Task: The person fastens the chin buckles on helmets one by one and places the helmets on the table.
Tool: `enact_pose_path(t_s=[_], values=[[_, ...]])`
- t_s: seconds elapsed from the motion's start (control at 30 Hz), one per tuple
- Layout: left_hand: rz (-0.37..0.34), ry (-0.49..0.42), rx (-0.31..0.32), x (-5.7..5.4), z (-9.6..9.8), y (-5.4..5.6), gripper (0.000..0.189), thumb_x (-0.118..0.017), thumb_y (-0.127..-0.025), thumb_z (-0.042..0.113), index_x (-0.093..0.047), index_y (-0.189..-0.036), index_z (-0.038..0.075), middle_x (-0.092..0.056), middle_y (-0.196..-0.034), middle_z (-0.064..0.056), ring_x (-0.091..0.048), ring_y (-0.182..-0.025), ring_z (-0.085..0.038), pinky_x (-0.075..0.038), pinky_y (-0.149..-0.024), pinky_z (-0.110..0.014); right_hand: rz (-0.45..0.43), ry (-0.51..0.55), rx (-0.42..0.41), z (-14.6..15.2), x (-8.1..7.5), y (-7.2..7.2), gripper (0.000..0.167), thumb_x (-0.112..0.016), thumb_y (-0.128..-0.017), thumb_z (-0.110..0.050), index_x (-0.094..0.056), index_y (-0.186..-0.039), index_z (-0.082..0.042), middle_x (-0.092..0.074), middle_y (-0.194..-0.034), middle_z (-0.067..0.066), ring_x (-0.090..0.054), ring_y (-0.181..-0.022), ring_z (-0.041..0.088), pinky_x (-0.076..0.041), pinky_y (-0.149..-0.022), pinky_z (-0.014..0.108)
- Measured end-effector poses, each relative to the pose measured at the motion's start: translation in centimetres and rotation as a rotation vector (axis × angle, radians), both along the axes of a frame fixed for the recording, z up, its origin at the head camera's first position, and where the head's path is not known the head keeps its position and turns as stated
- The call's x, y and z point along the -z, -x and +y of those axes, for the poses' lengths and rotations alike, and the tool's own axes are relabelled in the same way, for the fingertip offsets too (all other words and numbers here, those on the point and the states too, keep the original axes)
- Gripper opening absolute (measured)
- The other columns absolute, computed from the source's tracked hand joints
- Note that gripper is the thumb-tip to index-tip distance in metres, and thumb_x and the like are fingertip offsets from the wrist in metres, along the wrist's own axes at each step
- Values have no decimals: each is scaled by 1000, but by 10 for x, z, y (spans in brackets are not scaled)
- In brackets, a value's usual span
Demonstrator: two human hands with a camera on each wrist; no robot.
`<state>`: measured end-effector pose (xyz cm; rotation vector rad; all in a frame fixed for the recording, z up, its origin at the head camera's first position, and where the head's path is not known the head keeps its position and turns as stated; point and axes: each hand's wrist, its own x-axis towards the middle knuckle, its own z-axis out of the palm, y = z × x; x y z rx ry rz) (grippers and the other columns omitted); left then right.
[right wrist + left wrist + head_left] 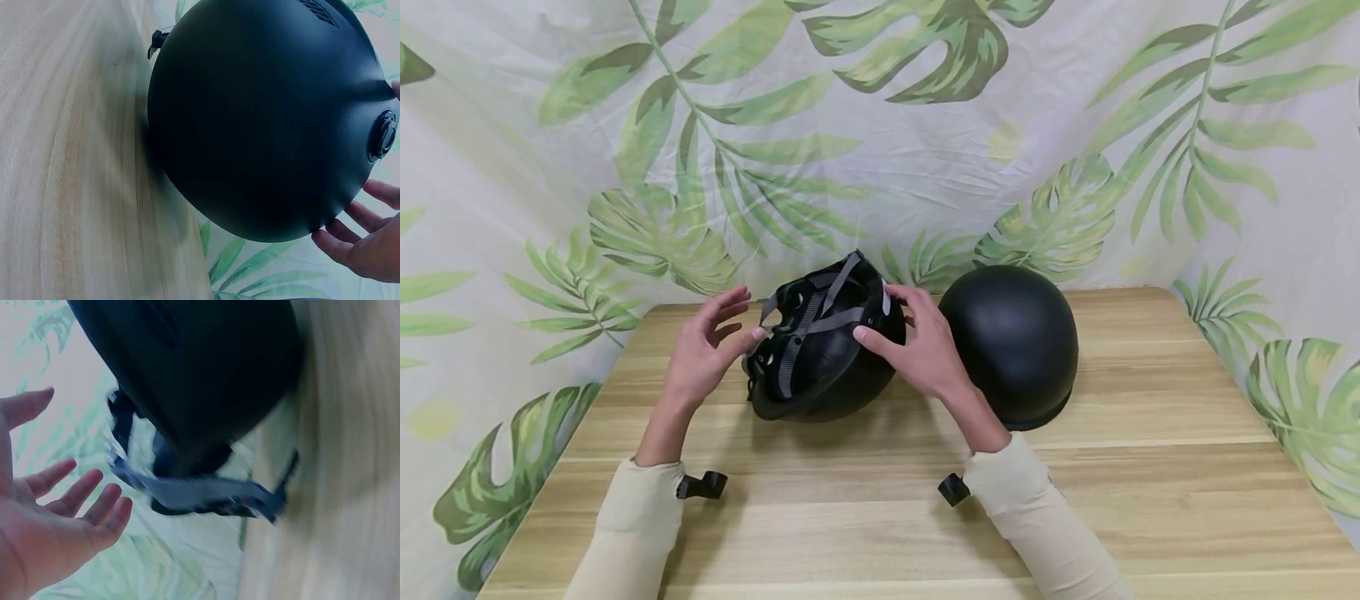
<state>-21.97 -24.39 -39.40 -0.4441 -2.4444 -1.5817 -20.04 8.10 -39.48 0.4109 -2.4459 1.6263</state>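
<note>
A black helmet lies tilted on the table, its inside with grey straps and dark padding facing up and to the left. My right hand holds its right rim, thumb on the near side; the right wrist view shows fingertips against the smooth shell. At the opposite side is my left hand, fingers spread. From the left wrist, that hand appears apart from the shell, near a dangling strap. A second black helmet sits dome up, just right of my right hand.
The wooden table runs under both helmets. Behind it hangs a leaf-print cloth. Small black devices sit at both sleeve cuffs.
</note>
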Motion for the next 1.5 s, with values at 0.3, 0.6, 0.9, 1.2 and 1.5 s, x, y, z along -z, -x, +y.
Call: enact_pose_path(t_s=[0.3, 0.6, 0.9, 1.2, 1.5], values=[[-72, 91, 46, 20, -12, 13, 78, -76, -98, 14, -36, -165, 10, -42, -167, -16, -39, -154, -42, -36, -123, -62, -39, 46, 5, 8, -1, 5, 72, -77, -93, -46, -53, -155, -17, -53, -152, 5, -51, -143, 26, -46, -121, 52], [-146, 111, 41, 28, -20, 14, 78, -72, -102, 14, -31, -168, 11, -46, -161, -23, -52, -144, -39, -50, -103, -16, -59, 65, -18, 16, 3, 9, 66, -76, -97, -37, -54, -154, -14, -54, -152, 9, -53, -145, 31, -50, -117, 52], [-126, 109, -7, 29, -24, 14, 69, -73, -100, 13, -42, -162, 8, -58, -147, -19, -59, -113, 11, -51, -85, -8, -113, 109, -38, 16, 12, 11, 64, -78, -97, -31, -54, -154, -14, -54, -153, 9, -56, -144, 31, -54, -113, 46], [-131, 97, -59, 22, -26, 8, 52, -77, -99, 19, -60, -147, 9, -62, -138, 1, -60, -117, 5, -55, -82, -11, -147, 54, -19, 15, 20, 10, 62, -75, -100, -31, -54, -156, -16, -54, -157, 7, -57, -144, 28, -55, -112, 48], [-72, 73, -35, 10, -27, 3, 50, -79, -96, 10, -63, -142, 3, -64, -137, -5, -61, -116, 6, -55, -90, -8, -175, 10, -13, 15, 28, 4, 56, -73, -102, -30, -56, -154, -20, -56, -157, 6, -60, -142, 30, -56, -108, 53]])
